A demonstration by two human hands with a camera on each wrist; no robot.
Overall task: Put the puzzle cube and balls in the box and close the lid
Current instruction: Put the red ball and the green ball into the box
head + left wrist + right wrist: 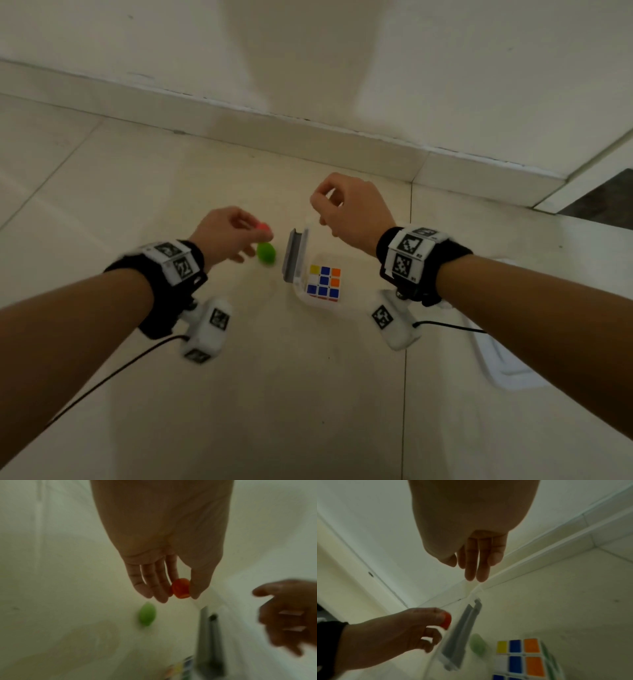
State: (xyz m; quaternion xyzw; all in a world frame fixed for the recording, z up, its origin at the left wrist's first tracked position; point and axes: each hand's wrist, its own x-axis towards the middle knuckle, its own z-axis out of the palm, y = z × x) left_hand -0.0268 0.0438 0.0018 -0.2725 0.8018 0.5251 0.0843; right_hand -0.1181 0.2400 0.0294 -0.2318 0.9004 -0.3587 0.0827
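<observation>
My left hand (260, 234) pinches a small red ball (263, 226) between thumb and fingers, just left of the box lid; the left wrist view shows the red ball (181, 588) at the fingertips. A green ball (266, 253) lies on the floor below that hand. The clear box (301, 294) holds the puzzle cube (323, 281), and its lid (293, 255) stands upright on the left side. Above the lid's far end hovers my right hand (323, 209), fingers relaxed and holding nothing, as the right wrist view of this right hand (471, 573) confirms.
Pale floor tiles run to a skirting board and wall (308, 137) behind the box. A white flat tray-like object (496, 363) lies under my right forearm. A dark doorway (603, 202) opens at the far right.
</observation>
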